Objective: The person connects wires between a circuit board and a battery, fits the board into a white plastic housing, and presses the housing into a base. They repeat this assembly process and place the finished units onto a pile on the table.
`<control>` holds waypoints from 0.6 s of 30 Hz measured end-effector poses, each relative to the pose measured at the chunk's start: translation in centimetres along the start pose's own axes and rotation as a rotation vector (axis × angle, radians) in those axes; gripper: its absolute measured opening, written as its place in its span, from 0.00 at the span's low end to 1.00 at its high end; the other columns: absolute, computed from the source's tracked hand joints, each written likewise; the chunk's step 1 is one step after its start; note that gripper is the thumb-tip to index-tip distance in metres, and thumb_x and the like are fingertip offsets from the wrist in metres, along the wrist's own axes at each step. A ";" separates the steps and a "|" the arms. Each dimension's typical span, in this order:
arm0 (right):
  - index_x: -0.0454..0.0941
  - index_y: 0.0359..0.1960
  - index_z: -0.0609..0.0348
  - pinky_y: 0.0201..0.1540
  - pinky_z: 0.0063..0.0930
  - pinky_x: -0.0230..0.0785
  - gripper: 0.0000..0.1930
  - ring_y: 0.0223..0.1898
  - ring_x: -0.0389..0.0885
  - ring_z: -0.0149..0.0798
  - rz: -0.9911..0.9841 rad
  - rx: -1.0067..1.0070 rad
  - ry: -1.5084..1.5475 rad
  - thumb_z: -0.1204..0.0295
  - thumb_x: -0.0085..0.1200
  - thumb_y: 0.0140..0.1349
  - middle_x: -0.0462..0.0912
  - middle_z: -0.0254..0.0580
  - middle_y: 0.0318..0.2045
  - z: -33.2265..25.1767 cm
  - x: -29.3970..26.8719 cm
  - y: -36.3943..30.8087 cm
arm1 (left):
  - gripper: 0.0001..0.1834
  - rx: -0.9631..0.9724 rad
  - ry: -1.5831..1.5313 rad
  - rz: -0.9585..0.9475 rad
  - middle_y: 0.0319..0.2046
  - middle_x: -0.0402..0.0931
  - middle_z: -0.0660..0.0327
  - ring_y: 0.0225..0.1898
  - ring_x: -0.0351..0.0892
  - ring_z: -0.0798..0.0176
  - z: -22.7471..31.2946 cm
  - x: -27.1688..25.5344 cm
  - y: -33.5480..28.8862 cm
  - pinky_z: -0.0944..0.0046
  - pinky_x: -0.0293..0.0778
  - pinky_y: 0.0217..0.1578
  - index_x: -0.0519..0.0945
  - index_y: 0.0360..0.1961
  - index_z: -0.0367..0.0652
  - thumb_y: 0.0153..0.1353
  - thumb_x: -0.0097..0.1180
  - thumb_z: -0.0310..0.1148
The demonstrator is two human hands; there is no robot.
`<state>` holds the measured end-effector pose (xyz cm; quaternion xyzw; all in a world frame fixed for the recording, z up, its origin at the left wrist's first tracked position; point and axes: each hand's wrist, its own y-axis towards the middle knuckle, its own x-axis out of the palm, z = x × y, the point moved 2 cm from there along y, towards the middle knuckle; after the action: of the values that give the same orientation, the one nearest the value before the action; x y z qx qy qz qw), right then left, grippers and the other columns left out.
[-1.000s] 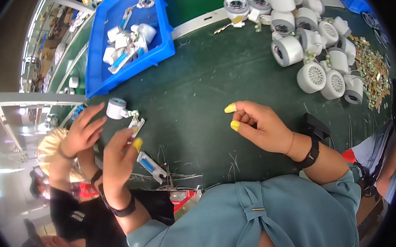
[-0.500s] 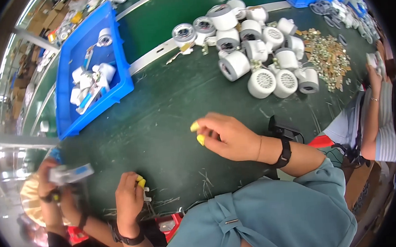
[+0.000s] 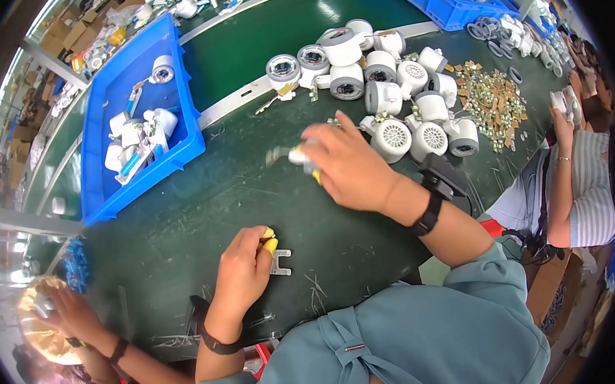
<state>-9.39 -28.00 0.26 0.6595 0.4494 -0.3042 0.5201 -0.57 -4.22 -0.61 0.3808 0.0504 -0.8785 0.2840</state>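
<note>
Head view: the left hand (image 3: 245,268) comes up from 6 o'clock, forearm rising toward 12, wrist bent so the knuckles face the camera. Its fingers are curled in, yellow-capped fingertips (image 3: 271,246) pinching or pressing the near edge of a small metal bracket (image 3: 281,262) that lies flat on the green mat (image 3: 201,199); whether it is truly gripped I cannot tell. The bracket sits just at 3 o'clock of the hand, its long axis running roughly 12 to 6, its 2 legs pointing toward 6.

The right hand (image 3: 348,168) reaches from 4 o'clock toward 10, forearm slanted, a black wristband (image 3: 429,213) behind it. The fingers are closed round a small pale part (image 3: 296,156), blurred, which juts out toward 9 o'clock with its long axis about 9 to 3.

At 1 o'clock of the right hand stands a cluster of white round housings (image 3: 402,114), with a heap of small brass pieces (image 3: 490,101) beyond at 2. At 10 o'clock lies a blue bin (image 3: 179,94) holding white parts. Another person's hand (image 3: 74,315) works at 8 o'clock.
</note>
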 end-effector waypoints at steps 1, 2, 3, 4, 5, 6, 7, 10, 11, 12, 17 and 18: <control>0.73 0.50 0.61 0.70 0.56 0.52 0.22 0.62 0.67 0.53 -0.062 -0.048 0.044 0.82 0.55 0.50 0.69 0.47 0.55 -0.7 -0.1 -0.3 | 0.13 -0.026 -0.037 0.020 0.34 0.79 0.52 0.29 0.81 0.53 -0.1 0.0 -0.1 0.61 0.76 0.30 0.76 0.43 0.38 0.56 0.56 0.17; 0.73 0.50 0.61 0.70 0.56 0.52 0.22 0.62 0.67 0.53 -0.070 -0.050 0.050 0.82 0.55 0.50 0.69 0.47 0.55 -1.2 -0.4 -0.6 | 0.13 -0.036 -0.040 0.021 0.34 0.79 0.52 0.29 0.81 0.53 -0.5 -0.1 -0.2 0.61 0.76 0.30 0.76 0.43 0.38 0.56 0.56 0.17; 0.73 0.50 0.60 0.70 0.56 0.53 0.22 0.63 0.66 0.53 -0.064 -0.088 0.059 0.83 0.55 0.49 0.69 0.48 0.56 -1.6 -0.7 -0.9 | 0.13 -0.036 -0.062 0.038 0.34 0.79 0.53 0.29 0.80 0.55 -0.9 -0.2 -0.4 0.62 0.76 0.30 0.78 0.43 0.37 0.56 0.57 0.17; 0.73 0.50 0.59 0.69 0.56 0.53 0.23 0.63 0.66 0.52 -0.059 -0.123 0.065 0.83 0.55 0.48 0.68 0.48 0.57 -2.1 -1.2 -1.1 | 0.12 -0.034 -0.087 0.053 0.34 0.80 0.53 0.28 0.80 0.57 -1.3 -0.1 -0.4 0.64 0.76 0.29 0.79 0.42 0.37 0.56 0.58 0.17; 0.74 0.50 0.59 0.65 0.53 0.61 0.24 0.60 0.70 0.51 -0.005 -0.096 0.094 0.84 0.54 0.48 0.71 0.48 0.54 -3.0 -2.2 -1.2 | 0.12 -0.040 -0.094 0.054 0.34 0.80 0.53 0.28 0.80 0.57 -1.4 -0.1 -0.4 0.64 0.76 0.29 0.79 0.42 0.37 0.56 0.58 0.17; 0.74 0.50 0.59 0.65 0.53 0.61 0.24 0.60 0.70 0.51 -0.015 -0.097 0.095 0.84 0.54 0.48 0.71 0.48 0.54 -4.1 -3.0 -1.6 | 0.12 -0.051 -0.113 0.071 0.34 0.80 0.54 0.27 0.80 0.60 -1.2 -0.4 -0.5 0.65 0.76 0.29 0.80 0.42 0.37 0.56 0.58 0.18; 0.74 0.50 0.59 0.58 0.47 0.67 0.23 0.55 0.74 0.50 0.020 0.040 0.214 0.85 0.54 0.49 0.74 0.48 0.50 -4.8 -3.6 -2.3 | 0.11 -0.062 -0.132 0.091 0.34 0.81 0.54 0.26 0.79 0.62 -1.1 -0.5 -0.5 0.66 0.75 0.28 0.81 0.41 0.36 0.56 0.59 0.18; 0.74 0.48 0.60 0.35 0.28 0.74 0.14 0.37 0.83 0.39 0.037 0.324 0.483 0.79 0.54 0.59 0.81 0.43 0.37 -5.3 -3.6 -3.9 | 0.10 -0.126 -0.142 0.078 0.33 0.81 0.55 0.25 0.78 0.65 -0.7 -0.9 -0.6 0.68 0.75 0.28 0.82 0.41 0.36 0.57 0.59 0.18; 0.74 0.48 0.61 0.32 0.25 0.73 0.12 0.35 0.83 0.34 -0.140 0.549 0.766 0.75 0.53 0.63 0.82 0.41 0.36 -4.7 -2.4 -4.5 | 0.10 -0.131 -0.147 0.080 0.33 0.81 0.55 0.25 0.78 0.65 -0.8 -0.8 -0.6 0.68 0.75 0.28 0.82 0.41 0.36 0.57 0.59 0.18; 0.73 0.48 0.61 0.30 0.21 0.72 0.11 0.32 0.82 0.29 -0.324 0.775 1.046 0.70 0.52 0.67 0.82 0.39 0.34 -4.5 -1.5 -5.0 | 0.10 -0.141 -0.179 0.096 0.31 0.80 0.59 0.25 0.76 0.70 -1.0 -0.6 -0.7 0.70 0.73 0.28 0.82 0.41 0.35 0.57 0.59 0.17; 0.74 0.48 0.62 0.30 0.19 0.72 0.11 0.34 0.83 0.26 -0.497 0.834 1.255 0.68 0.50 0.70 0.83 0.38 0.36 -5.0 0.2 -3.8 | 0.09 -0.161 -0.211 0.084 0.28 0.78 0.64 0.25 0.73 0.75 -1.4 -0.6 -1.0 0.73 0.70 0.28 0.81 0.40 0.34 0.57 0.57 0.15; 0.74 0.48 0.62 0.30 0.19 0.72 0.11 0.34 0.83 0.26 -0.508 0.830 1.257 0.68 0.50 0.70 0.83 0.38 0.36 -5.0 0.5 -3.7 | 0.09 -0.153 -0.231 0.074 0.28 0.77 0.64 0.26 0.73 0.75 -1.6 -0.4 -1.0 0.73 0.70 0.28 0.81 0.40 0.34 0.57 0.57 0.15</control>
<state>-12.89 -22.86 -0.39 0.7249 0.6454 -0.1270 -0.2045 0.14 -2.72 -1.55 0.2558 0.0700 -0.8991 0.3483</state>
